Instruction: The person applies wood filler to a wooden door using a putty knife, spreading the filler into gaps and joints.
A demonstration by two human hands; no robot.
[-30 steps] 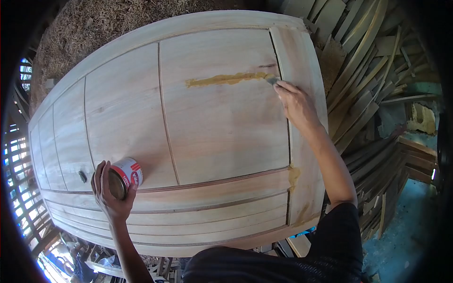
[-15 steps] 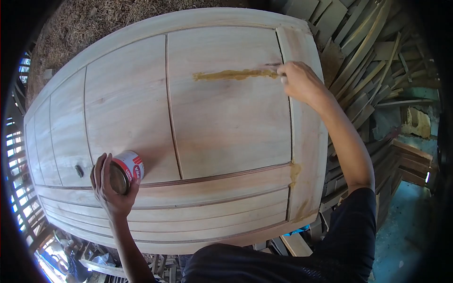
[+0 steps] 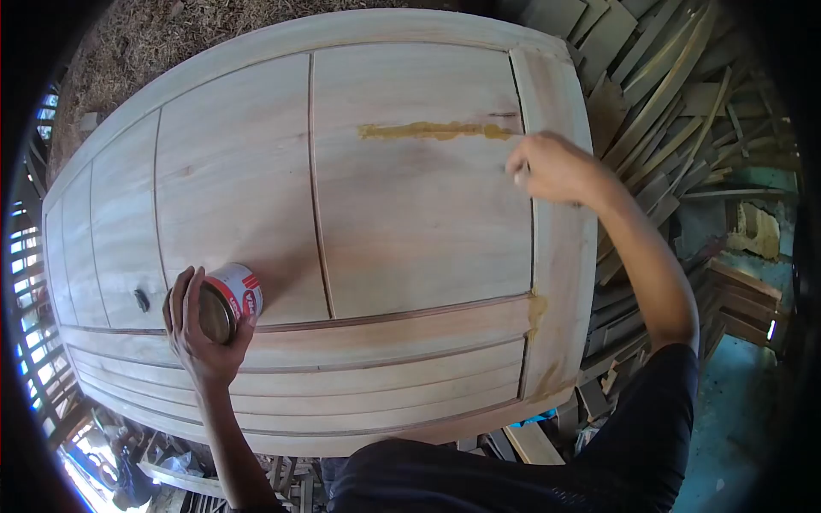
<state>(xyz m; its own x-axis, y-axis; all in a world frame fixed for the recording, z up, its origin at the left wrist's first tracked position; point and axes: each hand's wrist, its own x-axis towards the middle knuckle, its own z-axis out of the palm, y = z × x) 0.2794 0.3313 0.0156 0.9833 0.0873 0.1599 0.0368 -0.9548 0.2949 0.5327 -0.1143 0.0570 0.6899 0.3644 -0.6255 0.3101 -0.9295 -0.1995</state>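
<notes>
A pale wooden door with grooved panels lies flat in front of me. My left hand is wrapped round a red and white tin, tilted at the door's lower left part. A streak of yellow-brown paste runs across the upper right panel. At the right end of this streak, my right hand is closed, slightly blurred, over the panel's right edge; what its fingers hold is too hidden to name. More paste marks the right frame lower down.
A small dark object lies on the door left of the tin. Stacked wooden strips fill the right side beyond the door. Shavings cover the ground at the upper left. Wooden slats stand at the far left.
My right hand has moved down and slightly right, off the end of the paste streak. My left hand still holds the tin in nearly the same place. The view has shifted slightly.
</notes>
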